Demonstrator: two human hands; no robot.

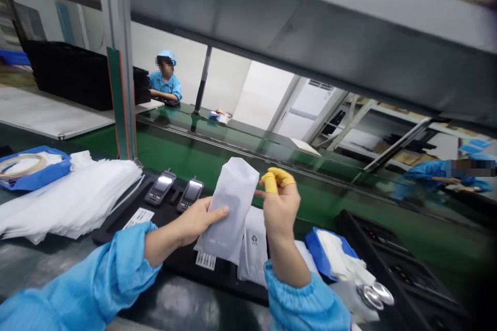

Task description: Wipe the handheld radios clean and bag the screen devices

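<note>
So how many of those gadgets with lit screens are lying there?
2, both on the black tray: the left device, and the right device just beyond the left hand. Others could be hidden behind that hand or the white pouch.

Overhead, a grey metal shelf [233, 15] is spanning the view, while an upright post [114, 10] is standing at left. Behind it, a black stack [70, 75] is resting on a white board [42, 111]. Nearer, a blue tray [58, 169] is holding a ring of tape [39, 163]. A co-worker [166, 85] (wearing a matching blue cap) is resting an arm at the far green counter [252, 130]. A pale cabinet [306, 106] is standing beside a rack [355, 125]; at far right, another person [430, 169], rather blurred, is apparently leaning forward.
</note>
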